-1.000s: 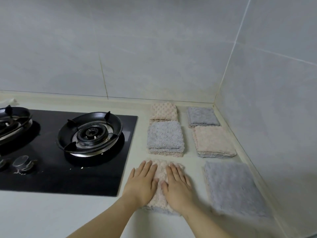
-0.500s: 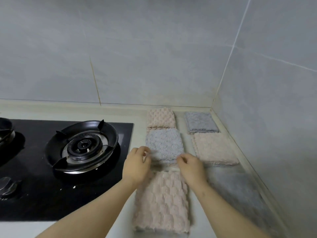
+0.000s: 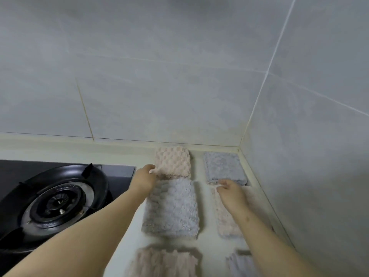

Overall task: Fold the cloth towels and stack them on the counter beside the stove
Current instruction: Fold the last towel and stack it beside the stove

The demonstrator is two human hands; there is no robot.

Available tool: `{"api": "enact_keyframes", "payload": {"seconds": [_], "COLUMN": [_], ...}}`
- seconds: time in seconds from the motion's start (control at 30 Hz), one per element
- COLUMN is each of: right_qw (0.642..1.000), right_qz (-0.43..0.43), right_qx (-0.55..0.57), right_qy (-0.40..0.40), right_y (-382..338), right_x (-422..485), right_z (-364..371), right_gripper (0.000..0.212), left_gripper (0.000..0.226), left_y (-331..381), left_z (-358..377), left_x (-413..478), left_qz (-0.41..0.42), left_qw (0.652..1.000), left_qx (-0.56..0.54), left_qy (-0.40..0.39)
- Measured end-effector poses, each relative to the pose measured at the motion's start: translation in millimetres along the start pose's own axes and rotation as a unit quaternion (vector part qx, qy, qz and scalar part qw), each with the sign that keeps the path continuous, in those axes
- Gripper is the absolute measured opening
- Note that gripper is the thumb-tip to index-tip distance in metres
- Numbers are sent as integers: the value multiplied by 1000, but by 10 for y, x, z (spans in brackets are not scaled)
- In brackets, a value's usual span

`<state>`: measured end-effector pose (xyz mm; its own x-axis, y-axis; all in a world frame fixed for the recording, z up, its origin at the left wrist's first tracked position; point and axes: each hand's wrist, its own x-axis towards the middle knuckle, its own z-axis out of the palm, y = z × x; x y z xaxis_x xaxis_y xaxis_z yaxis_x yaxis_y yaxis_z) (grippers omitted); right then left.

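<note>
Six folded fluffy towels right of black gas stove (image 3: 56, 200). Left hand (image 3: 144, 177) pinching farthest pink bobbled towel (image 3: 173, 163); right hand (image 3: 231, 191) loose-fingered, hiding pink towel (image 3: 226, 220), grip unclear.

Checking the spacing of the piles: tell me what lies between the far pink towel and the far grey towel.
Only a bare strip of counter separates the pink towel from the grey towel, in the head view.

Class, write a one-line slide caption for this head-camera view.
Left hand grips the far pink towel, right hand reaches the far grey towel, beside the stove.
</note>
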<state>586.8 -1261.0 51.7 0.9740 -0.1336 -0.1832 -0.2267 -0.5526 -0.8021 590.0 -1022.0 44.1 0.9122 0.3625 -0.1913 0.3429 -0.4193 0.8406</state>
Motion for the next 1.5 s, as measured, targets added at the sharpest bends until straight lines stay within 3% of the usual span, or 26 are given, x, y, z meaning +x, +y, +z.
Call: {"api": "enact_keyframes", "payload": {"seconds": [0.2,0.4,0.47,0.83,1.03,1.2,1.5], "right_qw": [999,995,994,992,991,989,987], "right_qz": [-8,6,11,13,-19,-44,-40], "right_qx": [-38,-67,-77,-90,-108,-133,-150], "right_qy": [29,76,82,89,75,48,37], "right_y": [4,42,54,82,63,76,265], "right_x": [661,1086,1186,1258,1014,569,24], "right_z": [-13,-18,-2,12,-56,-101,-119], "right_gripper": [39,38,37,38,40,39,40], "left_gripper": [46,60,66,55,56,57,90], "left_y": [188,127,64,288,293,132,-206], "left_z": [224,446,544,898,637,266,108], "left_x": [625,966,1052,1055,776,324,-408], "left_qz": [20,-51,-53,-9,14,14,-114], "left_qw": [997,996,997,989,990,997,987], "left_qx": [69,-37,-13,124,135,82,10], "left_qy": [15,-59,-62,-75,-25,-4,-112]}}
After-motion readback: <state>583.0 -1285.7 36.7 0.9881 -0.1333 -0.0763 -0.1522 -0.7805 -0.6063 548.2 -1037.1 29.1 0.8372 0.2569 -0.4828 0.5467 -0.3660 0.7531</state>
